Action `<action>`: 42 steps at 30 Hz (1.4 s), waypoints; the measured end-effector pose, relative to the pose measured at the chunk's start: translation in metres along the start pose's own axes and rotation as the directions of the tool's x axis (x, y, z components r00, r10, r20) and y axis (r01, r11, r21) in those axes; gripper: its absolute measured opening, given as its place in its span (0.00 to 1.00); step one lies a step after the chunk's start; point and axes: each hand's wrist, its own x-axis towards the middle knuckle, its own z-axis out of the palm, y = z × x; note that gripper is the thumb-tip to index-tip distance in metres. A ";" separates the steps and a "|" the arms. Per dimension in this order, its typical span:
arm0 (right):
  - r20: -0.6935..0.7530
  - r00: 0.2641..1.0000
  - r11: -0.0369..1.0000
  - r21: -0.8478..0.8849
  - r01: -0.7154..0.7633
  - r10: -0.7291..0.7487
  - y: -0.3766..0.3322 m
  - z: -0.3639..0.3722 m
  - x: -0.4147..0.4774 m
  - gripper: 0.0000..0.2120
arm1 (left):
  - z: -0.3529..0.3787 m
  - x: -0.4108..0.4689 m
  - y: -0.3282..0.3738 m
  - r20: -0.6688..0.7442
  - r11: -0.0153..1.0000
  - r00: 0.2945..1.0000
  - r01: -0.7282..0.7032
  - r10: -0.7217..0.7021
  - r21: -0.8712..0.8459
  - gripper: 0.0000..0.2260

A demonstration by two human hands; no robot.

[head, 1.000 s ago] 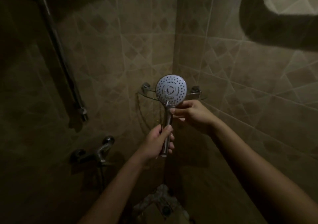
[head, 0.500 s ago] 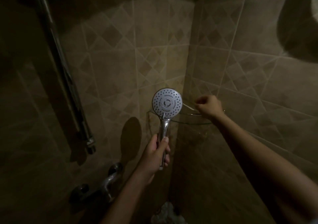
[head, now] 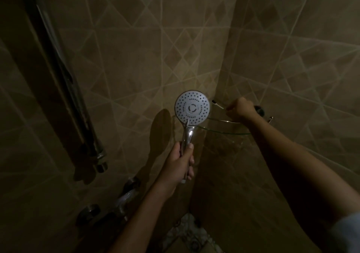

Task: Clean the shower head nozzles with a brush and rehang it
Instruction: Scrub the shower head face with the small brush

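Observation:
My left hand (head: 180, 161) grips the chrome handle of the shower head (head: 191, 107), holding it upright with its round white nozzle face turned toward me. To its right my right hand (head: 240, 109) is closed around a thin brush (head: 217, 104) with a pale handle and a small dark tip. The tip points left toward the shower head and stops a little short of its rim. This hand hovers just above the glass corner shelf (head: 224, 131).
A chrome slide rail (head: 64, 81) runs down the tiled wall at left, ending in a bracket. The mixer tap (head: 124, 198) sits below it. A floor drain (head: 191, 237) lies at the bottom between my arms. Tiled walls meet in a corner behind the shelf.
My right hand left the shower handle, reached to the corner shelf and now holds the brush. The view tilted upward, so the shower head sits lower in the frame.

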 end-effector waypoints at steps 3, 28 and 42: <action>-0.048 0.998 0.988 0.148 0.043 -0.036 0.004 0.000 -0.003 0.10 | 0.003 0.003 0.000 0.010 1.000 1.000 0.025 -0.025 -0.017 0.08; 0.185 0.983 0.352 0.921 -0.166 -0.022 0.152 -0.120 -0.217 0.16 | 0.191 -0.105 -0.029 0.114 0.996 0.990 0.085 -0.084 -0.006 0.11; 0.015 0.989 0.898 0.422 0.129 -0.149 0.307 -0.120 -0.362 0.23 | 0.311 -0.204 -0.114 0.155 0.975 0.982 0.078 -0.112 0.209 0.11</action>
